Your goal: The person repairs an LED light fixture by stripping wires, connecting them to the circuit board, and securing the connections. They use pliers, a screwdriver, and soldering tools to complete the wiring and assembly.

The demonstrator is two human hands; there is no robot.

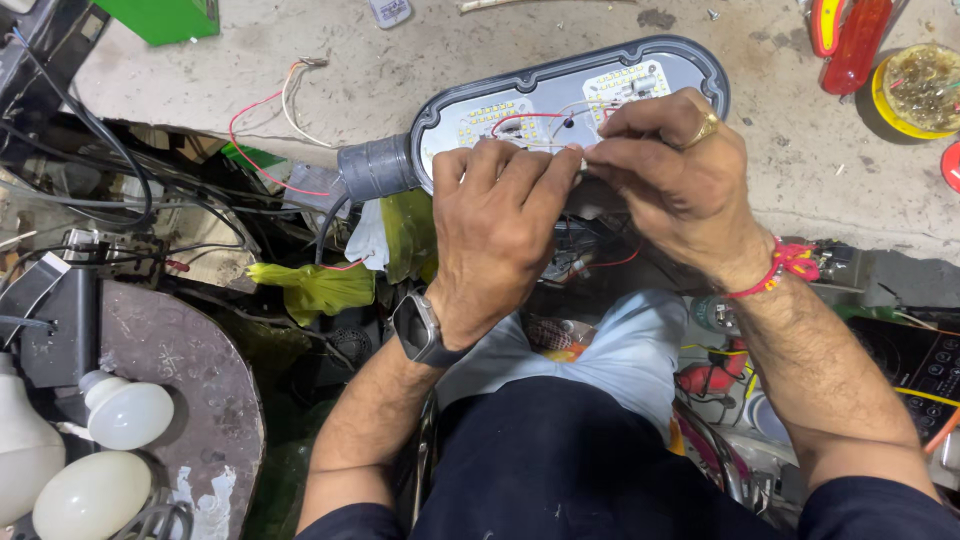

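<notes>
Bulbs [95, 455], frosted and round, sit at eight o'clock by a rusty disc [190, 400]; centre, left hand [495, 235] and right hand [670, 180] pinch thin wires [540, 117] over the oval grey lamp [570, 100] on rough concrete [400, 70], red screwdriver [858, 45] at two o'clock.

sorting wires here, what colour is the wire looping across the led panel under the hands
Red: the wire arcs across the lamp housing just above the left hand. The head view shows it best.
</notes>
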